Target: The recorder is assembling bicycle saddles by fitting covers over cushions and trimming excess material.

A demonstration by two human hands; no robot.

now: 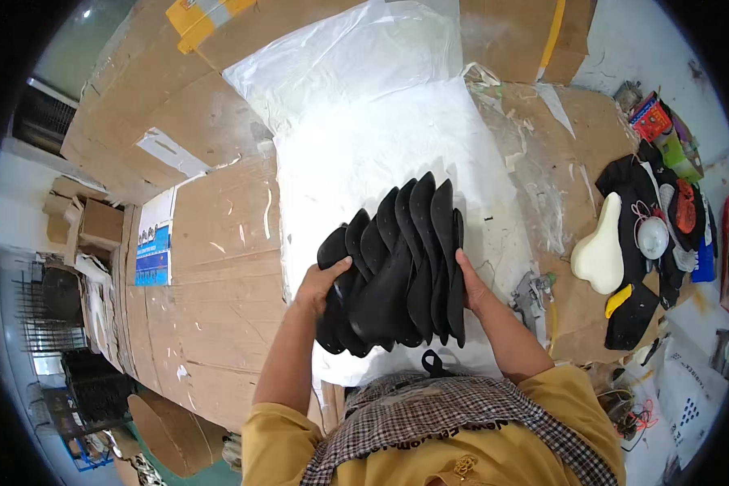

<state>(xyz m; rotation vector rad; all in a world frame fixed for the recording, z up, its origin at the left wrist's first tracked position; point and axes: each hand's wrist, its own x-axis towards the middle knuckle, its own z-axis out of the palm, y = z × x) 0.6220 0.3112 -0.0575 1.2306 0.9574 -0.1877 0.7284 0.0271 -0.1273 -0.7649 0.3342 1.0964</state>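
Note:
Between my two hands is a row of several black, saddle-shaped pieces [393, 279], pressed side by side like bicycle saddle shells. My left hand [322, 282] grips the left end, its thumb lying on the black surface and the other fingers hidden. At the opposite end my right hand [473, 282] presses against the outermost piece, most of its fingers out of sight behind it. The row is over a white plastic sheet [381, 154] spread across the cardboard-covered table [211, 324]; whether it touches the sheet I cannot tell.
On the right lies a cream bicycle saddle [599, 247] beside black cloth [636, 320], a yellow piece [618, 300] and a round silvery object [653, 237]. A red basket [650, 119] is farther back. White scraps dot the cardboard, and a brown box [101, 223] stands at the left.

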